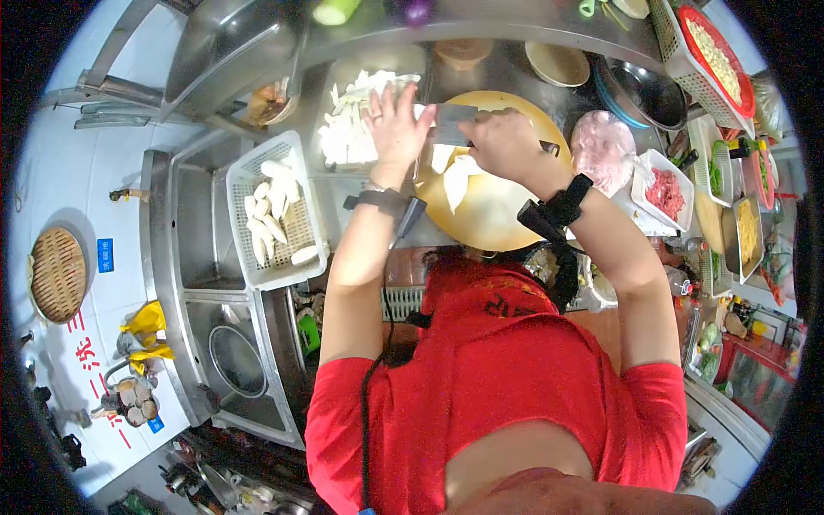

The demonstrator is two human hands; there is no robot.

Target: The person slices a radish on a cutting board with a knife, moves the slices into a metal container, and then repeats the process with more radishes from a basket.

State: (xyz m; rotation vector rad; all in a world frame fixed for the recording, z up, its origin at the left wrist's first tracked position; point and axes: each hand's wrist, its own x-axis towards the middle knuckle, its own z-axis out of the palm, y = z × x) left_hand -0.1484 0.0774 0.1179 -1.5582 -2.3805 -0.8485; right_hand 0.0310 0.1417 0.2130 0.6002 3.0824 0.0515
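My right hand [506,148] is closed around the handle of a cleaver [455,124], whose wide blade points left over the round yellow cutting board [498,210]. Beside the blade, my left hand [398,124] has its fingers spread, over the right side of a clear container [336,64] full of white cut strips [343,129]. Whether its palm touches the strips cannot be made out. White pieces [457,180] lie on the board below the cleaver.
A white basket [318,240] of whole peeled white vegetables stands at the left, by metal sinks [202,223]. Right of the board are a bag of pink meat [602,146], a tray of red meat [665,193] and a dark pan [648,90]. A metal shelf [481,36] runs above.
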